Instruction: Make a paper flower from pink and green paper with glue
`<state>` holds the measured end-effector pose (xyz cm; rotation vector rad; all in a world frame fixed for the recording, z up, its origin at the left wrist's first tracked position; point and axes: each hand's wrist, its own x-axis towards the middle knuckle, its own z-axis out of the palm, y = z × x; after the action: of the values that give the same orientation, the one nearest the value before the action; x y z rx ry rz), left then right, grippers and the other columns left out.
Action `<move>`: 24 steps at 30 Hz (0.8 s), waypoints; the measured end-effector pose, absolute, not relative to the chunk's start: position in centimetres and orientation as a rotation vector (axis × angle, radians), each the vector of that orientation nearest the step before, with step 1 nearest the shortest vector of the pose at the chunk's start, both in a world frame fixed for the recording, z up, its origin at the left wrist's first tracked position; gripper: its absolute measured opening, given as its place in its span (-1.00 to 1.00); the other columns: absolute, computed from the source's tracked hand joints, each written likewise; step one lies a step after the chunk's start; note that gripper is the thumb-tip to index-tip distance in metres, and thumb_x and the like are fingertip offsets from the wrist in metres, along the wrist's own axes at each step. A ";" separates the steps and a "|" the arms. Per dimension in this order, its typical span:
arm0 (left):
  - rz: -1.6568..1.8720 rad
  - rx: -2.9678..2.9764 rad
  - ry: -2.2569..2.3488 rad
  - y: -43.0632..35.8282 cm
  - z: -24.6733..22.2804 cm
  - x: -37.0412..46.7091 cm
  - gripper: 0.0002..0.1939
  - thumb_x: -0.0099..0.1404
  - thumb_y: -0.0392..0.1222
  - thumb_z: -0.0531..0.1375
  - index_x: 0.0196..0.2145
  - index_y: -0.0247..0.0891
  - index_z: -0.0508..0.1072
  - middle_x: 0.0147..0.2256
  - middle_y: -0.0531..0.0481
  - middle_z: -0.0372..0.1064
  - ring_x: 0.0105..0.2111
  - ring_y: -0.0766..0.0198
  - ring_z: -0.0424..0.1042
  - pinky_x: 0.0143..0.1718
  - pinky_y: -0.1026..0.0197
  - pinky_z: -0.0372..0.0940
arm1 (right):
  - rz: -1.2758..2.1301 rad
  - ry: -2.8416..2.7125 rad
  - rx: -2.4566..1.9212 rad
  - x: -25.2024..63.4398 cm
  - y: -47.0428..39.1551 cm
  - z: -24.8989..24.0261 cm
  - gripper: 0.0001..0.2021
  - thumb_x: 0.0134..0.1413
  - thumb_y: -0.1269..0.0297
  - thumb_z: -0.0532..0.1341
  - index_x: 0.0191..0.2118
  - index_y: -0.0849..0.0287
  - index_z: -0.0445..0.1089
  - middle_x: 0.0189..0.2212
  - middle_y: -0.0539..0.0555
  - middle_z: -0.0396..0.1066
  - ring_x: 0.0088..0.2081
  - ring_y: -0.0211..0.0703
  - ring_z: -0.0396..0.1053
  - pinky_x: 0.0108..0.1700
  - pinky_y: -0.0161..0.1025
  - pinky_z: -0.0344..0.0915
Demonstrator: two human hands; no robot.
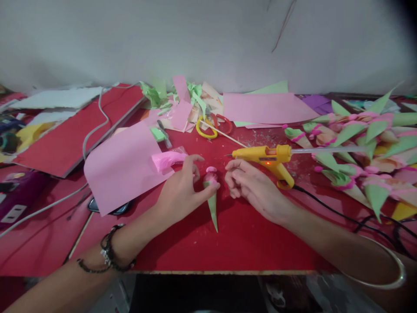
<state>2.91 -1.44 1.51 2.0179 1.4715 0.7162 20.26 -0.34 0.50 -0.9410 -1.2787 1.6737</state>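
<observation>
A small paper flower piece (213, 204), with a green pointed cone and a pink top, lies on the red table (182, 252) between my hands. My left hand (179, 187) is at its left, fingers apart and curved, the thumb tip at the pink part; it grips nothing. To the right of the piece, my right hand (252, 184) hovers with fingers curled loosely; whether something small is between them cannot be made out. A yellow glue gun (265, 154) with a lit orange light and a clear glue stick lies just beyond my right hand. Bright pink crepe paper (167, 161) is beside my left fingers.
Pink sheets (125, 165) lie left, partly over a phone (94, 205). Yellow and red scissors (206, 127) and paper scraps (182, 102) are behind. Several finished paper flowers (368, 148) fill the right side. A black cord (321, 203) runs right; a purple power strip (21, 198) sits far left.
</observation>
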 end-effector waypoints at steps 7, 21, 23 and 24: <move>0.788 1.886 0.787 -3.0 2.1 3.9 -0.36 0.13 -0.37 0.03 0.13 -0.22 -0.16 -0.22 -0.07 0.16 -0.38 0.33 0.22 -0.37 0.28 0.23 | 0.967 -1.817 -0.931 20.3 -1.5 1.3 -0.90 -0.02 0.39 0.14 -0.31 0.12 0.25 -0.50 -0.07 0.23 -0.47 -0.32 0.23 -0.44 -0.35 0.20; 0.788 1.587 0.794 -2.6 2.2 3.9 -0.50 0.25 -0.36 -0.05 0.13 -0.18 -0.05 -0.15 -0.06 0.23 -0.19 0.33 0.27 -0.14 0.27 0.21 | 0.511 -2.020 -0.957 20.4 -1.8 1.8 -0.92 -0.01 0.40 0.15 -0.39 0.11 0.38 -0.43 0.00 0.23 -0.41 -0.27 0.25 -0.35 -0.27 0.25; 0.809 1.602 0.775 -2.6 2.0 3.9 -0.53 0.27 -0.32 -0.02 0.12 -0.19 -0.02 -0.16 -0.06 0.24 -0.15 0.32 0.26 -0.12 0.27 0.20 | 0.522 -2.022 -0.959 20.5 -1.8 1.8 -0.94 0.00 0.39 0.16 -0.39 0.13 0.36 -0.41 0.00 0.23 -0.40 -0.27 0.26 -0.34 -0.28 0.25; 0.824 1.603 0.778 -2.5 1.9 3.9 -0.56 0.27 -0.30 0.00 0.10 -0.20 0.01 -0.16 -0.06 0.24 -0.15 0.31 0.26 -0.13 0.28 0.20 | 0.529 -2.017 -0.961 20.6 -1.7 1.8 -0.95 0.00 0.39 0.16 -0.39 0.13 0.35 -0.41 0.01 0.23 -0.38 -0.27 0.26 -0.33 -0.28 0.25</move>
<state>3.90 -2.53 1.93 1.6035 0.7782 0.8244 20.55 -1.72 1.77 -0.9612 -2.0172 0.5290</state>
